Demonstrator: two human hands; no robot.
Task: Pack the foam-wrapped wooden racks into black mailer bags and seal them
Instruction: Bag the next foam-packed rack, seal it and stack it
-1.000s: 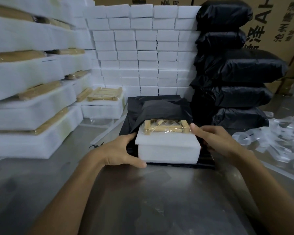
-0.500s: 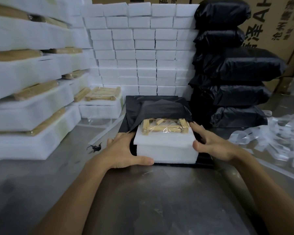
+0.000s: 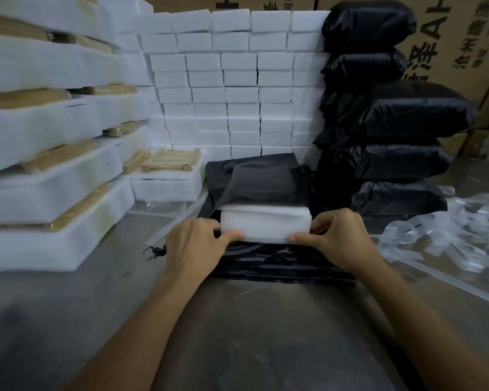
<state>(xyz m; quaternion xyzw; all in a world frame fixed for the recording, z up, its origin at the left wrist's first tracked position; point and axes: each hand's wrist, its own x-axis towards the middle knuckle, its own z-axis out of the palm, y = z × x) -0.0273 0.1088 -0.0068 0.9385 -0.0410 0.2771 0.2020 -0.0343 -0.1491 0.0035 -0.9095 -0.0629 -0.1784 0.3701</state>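
Two hands, left hand (image 3: 196, 244) and right hand (image 3: 333, 235), each close their grip on a near corner of the foam block (image 3: 266, 225) lying between them, partly inside the black mailer bag (image 3: 260, 182) on the desk (image 3: 266, 334).

The cardboard box (image 3: 460, 38) bears "泽", "AH" and "沧州".

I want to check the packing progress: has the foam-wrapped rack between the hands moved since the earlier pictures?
Yes. The foam-wrapped rack has slid away from the person, under the black mailer bag, toward the fixed white foam wall. Its wood no longer shows.
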